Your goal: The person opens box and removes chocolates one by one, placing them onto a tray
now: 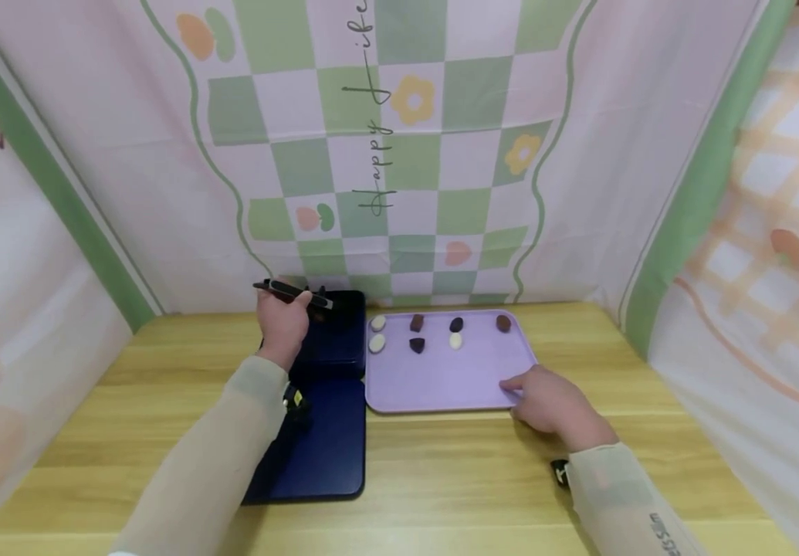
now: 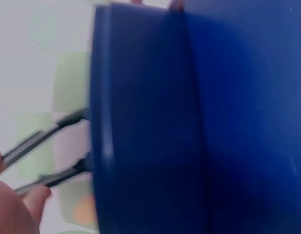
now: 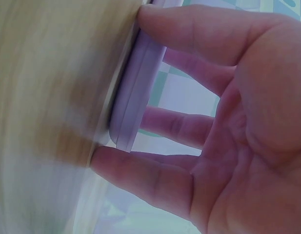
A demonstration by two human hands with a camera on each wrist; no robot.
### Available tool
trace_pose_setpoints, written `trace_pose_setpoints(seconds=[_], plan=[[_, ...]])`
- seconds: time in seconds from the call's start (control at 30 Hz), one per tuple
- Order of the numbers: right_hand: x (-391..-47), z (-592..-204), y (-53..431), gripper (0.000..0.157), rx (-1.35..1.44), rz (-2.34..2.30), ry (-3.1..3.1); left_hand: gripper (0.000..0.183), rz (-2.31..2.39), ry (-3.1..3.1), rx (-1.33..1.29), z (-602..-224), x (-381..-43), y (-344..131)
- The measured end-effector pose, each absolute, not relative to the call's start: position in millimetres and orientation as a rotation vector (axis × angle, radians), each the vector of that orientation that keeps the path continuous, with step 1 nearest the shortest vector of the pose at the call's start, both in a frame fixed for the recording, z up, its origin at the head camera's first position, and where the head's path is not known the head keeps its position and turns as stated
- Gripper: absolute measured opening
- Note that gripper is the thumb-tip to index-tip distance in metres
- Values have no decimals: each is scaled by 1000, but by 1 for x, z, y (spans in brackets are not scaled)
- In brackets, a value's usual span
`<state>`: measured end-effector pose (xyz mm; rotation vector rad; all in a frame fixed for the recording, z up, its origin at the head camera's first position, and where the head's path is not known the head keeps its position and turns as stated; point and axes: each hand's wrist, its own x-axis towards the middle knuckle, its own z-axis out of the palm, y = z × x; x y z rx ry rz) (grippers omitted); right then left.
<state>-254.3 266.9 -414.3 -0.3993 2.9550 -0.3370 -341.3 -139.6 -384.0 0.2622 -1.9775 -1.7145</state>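
My left hand (image 1: 284, 324) holds a pair of black tongs (image 1: 295, 293) above the rear dark blue tray (image 1: 347, 355). In the left wrist view the tongs' (image 2: 40, 178) two arms stand apart, and their tips are hidden behind that tray's wall (image 2: 145, 122). My right hand (image 1: 553, 403) grips the near right corner of a lilac tray (image 1: 441, 386). In the right wrist view, the thumb is at the tray's near edge (image 3: 135, 92) and other fingers spread around the corner. Chocolate-like pieces lie along the lilac tray's far side, among them a white oval (image 1: 378, 323) and a brown square (image 1: 417, 323).
A second dark blue tray (image 1: 330, 455) lies flat in front of the rear one, left of the lilac tray. All sit on a wooden table (image 1: 441, 479). A checked cloth (image 1: 413, 170) hangs behind, with more cloth at both sides.
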Motion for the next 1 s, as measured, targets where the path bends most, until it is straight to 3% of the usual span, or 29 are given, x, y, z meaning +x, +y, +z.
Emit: trace_pose_setpoints(seconds=[0.6,0.83,1.0], plan=[[-255,-416,266,46,-415,-314,2963,44,-1698,-2047,320,-379,-320,-154],[-255,-416,266,46,-413,-307,2962,54,-1893,-1839,475,-375,-317,-161],[-255,-415,265,46,-396,-313,2950,47,-2093,-1587,609,-370,-320,-168]])
